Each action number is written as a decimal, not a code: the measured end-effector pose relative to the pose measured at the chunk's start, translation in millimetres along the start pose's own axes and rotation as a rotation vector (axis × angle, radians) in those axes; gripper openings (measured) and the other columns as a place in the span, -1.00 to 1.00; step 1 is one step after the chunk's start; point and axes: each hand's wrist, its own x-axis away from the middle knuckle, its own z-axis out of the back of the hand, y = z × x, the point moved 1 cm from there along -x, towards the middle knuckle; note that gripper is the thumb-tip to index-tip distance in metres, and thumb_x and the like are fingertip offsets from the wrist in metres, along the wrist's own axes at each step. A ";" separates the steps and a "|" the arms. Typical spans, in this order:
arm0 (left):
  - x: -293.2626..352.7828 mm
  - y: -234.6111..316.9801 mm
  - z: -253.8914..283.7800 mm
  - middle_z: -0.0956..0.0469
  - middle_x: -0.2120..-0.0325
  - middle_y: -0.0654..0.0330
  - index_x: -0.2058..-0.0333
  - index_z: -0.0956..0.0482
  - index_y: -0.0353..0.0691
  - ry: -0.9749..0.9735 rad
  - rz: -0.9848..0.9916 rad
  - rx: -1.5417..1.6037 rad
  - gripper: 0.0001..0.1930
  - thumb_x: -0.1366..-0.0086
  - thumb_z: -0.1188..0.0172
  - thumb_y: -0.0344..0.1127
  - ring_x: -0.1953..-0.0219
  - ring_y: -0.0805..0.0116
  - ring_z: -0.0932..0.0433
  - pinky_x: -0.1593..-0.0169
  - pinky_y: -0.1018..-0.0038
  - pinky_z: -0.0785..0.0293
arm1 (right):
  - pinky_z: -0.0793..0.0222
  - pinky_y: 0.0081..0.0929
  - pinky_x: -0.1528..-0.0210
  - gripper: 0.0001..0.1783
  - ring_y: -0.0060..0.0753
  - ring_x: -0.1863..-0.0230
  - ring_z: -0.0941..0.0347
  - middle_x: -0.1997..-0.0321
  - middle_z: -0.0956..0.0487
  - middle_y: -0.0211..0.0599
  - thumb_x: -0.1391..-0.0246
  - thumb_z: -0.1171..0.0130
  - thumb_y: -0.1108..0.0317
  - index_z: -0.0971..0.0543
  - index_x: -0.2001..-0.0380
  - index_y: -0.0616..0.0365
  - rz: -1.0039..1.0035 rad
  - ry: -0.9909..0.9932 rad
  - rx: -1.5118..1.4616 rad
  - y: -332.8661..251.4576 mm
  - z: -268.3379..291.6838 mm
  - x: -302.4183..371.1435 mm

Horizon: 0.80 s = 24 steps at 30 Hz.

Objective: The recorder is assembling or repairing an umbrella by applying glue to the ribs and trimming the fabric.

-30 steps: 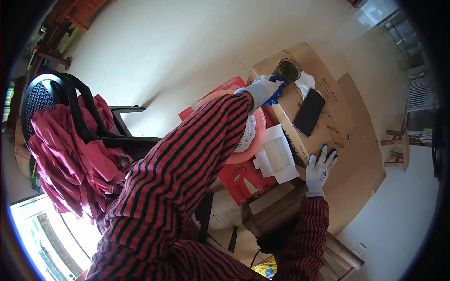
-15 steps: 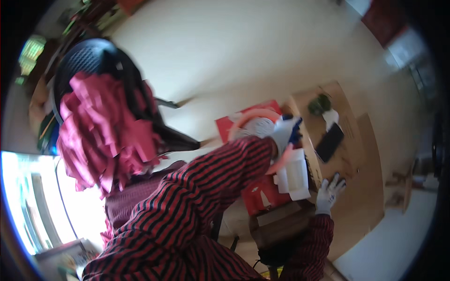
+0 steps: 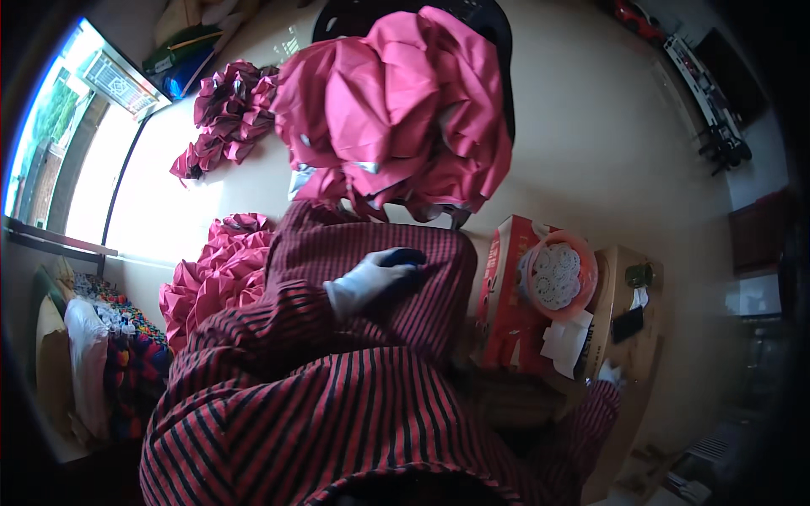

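A: Well, from 9 o'clock: pink fabric pile on the floor, then the left hand, gloved, curled around a small dark object over the striped knee.

B: Gripping it firmly?

A: Fingers look wrapped around it; I cannot tell what it is. At 12, more pink cloth drapes the black chair.

B: And at 3 o'clock?

A: The right hand rests by the wooden table, near white papers; grip unclear. I judge that the dark object could slip off the knee, and the red box beside the pink basket could get nudged over.
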 end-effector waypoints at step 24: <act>246.5 -108.3 302.8 -0.41 0.02 -0.01 -0.12 -0.26 -0.24 0.896 -0.462 0.305 -0.53 -0.29 -0.02 -0.19 0.03 0.14 -0.46 0.00 0.32 -0.40 | 0.22 0.09 -0.31 -0.31 0.01 -0.35 0.06 -0.30 -0.16 -0.11 0.01 -0.09 -0.08 -0.26 -0.19 -0.17 2.202 0.969 -0.178 -348.8 180.1 663.0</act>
